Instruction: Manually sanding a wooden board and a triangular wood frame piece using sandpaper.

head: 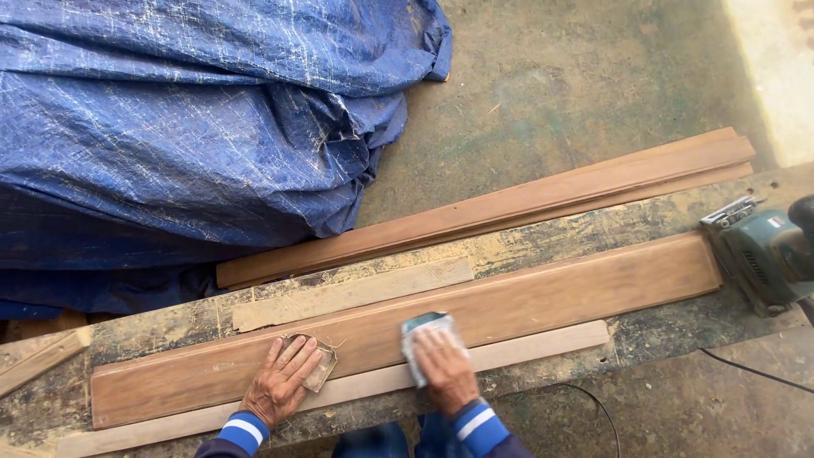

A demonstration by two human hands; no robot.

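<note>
The person stands at a dust-covered workbench (661,216) with a long brown board (543,297) lying flat along it, its face up and its far end just beside a green power sander (763,254) parked at the bench's right end. The right hand (445,366) lies palm down on a folded sheet of sandpaper (421,326), fingers extended and pressed flat over it rather than curled, pinning the sheet to the board's near half. The left hand (281,380) rests on the same board further left, fingers spread over a small worn scrap of abrasive (320,366), bearing down to steady the work. A pale strip (526,346) lies against the board's near edge and a shorter pale offcut (352,293) just beyond its far edge; further grooved boards (509,208) lie along the bench's back side, and a blue tarpaulin (195,127) covers a heap on the floor behind. In my judgement, good practice here calls for strokes run along the grain, even pressure across the whole palm so no hollow forms, and the steadying hand kept clear of the stroke path. The loose strips beside the board could shift; they warrant watching. The sander's cable (746,366) trails off the bench and should stay clear.
</note>
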